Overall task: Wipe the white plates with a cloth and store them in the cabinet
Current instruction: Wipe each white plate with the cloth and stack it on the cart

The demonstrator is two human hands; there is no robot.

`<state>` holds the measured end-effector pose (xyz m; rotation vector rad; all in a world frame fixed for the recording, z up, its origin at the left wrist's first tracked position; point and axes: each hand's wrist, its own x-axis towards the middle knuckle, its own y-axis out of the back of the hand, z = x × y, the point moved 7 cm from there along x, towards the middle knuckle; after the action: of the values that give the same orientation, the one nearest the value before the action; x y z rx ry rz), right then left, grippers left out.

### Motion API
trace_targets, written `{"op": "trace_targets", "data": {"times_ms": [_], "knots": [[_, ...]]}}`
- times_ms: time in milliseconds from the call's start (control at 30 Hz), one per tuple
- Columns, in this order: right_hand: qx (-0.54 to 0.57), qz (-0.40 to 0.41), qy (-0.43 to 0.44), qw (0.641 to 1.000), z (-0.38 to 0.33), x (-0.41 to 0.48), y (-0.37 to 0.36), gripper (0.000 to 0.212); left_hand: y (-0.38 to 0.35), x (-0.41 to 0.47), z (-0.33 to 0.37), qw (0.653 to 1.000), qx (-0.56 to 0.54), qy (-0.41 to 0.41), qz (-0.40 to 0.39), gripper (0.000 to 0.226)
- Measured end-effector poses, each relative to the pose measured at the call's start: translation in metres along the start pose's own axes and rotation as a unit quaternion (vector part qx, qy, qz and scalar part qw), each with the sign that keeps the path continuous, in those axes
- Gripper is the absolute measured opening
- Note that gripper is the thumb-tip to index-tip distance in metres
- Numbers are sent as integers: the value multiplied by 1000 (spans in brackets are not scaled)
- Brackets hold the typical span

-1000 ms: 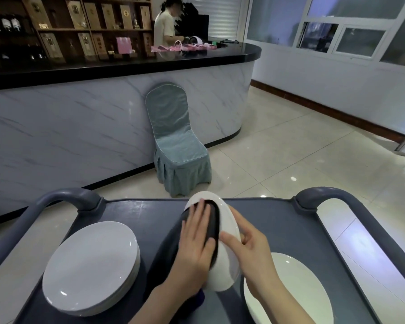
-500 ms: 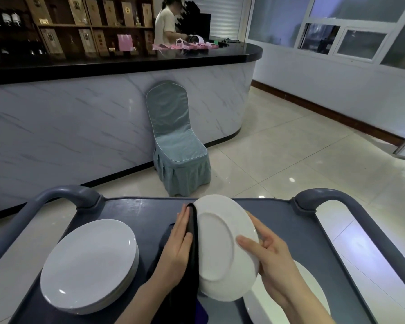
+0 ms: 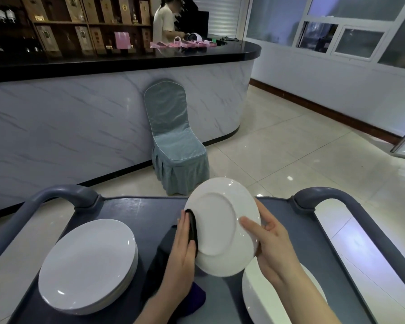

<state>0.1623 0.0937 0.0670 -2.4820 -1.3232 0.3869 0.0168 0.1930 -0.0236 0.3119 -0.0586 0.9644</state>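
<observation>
I hold a white plate (image 3: 218,220) upright over the cart, its underside turned toward me. My right hand (image 3: 270,242) grips its right rim. My left hand (image 3: 185,249) presses a dark cloth (image 3: 192,226) against the plate's left edge and far face; the cloth hangs down to the cart. A stack of white plates (image 3: 87,265) lies at the left of the cart. Another white plate (image 3: 262,298) lies at the lower right, partly hidden by my right forearm.
The plates rest on a dark blue-grey cart (image 3: 136,209) with curved handles at the left (image 3: 56,195) and right (image 3: 332,195). Beyond it stand a covered chair (image 3: 173,141) and a marble bar counter (image 3: 80,122), with a person (image 3: 164,22) behind. Tiled floor spreads to the right.
The plate has turned from edge-on to show its underside to me and risen slightly. My left hand with the cloth has slid from the plate's near face to its left edge.
</observation>
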Motion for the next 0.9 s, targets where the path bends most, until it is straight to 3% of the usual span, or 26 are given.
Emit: {"op": "trace_targets", "data": {"times_ms": [167,300,467,533,700,833,900], "knots": [[80,165,27,983,13,8,0,42,-30,-24,22,995,70,-60,31,56],[102,218,19,970,17,7,-1,42,-40,-31,24,986,135,-93,-2,56],[99,212,37,972,5,6,6,40,-14,-25,9,997,70,-20,9,57],[86,217,39,972,4,6,4,37,-13,-26,18,997,68,-35,9,55],[37,204,-4,978,28,2,-10,19,-37,-30,48,976,179,-122,-27,58],[-47,131,8,990,35,-1,-23,26,-43,-15,52,971,201,-114,-56,61],[-107,103,17,989,38,-5,-29,32,-38,-6,53,979,155,-107,-77,65]]}}
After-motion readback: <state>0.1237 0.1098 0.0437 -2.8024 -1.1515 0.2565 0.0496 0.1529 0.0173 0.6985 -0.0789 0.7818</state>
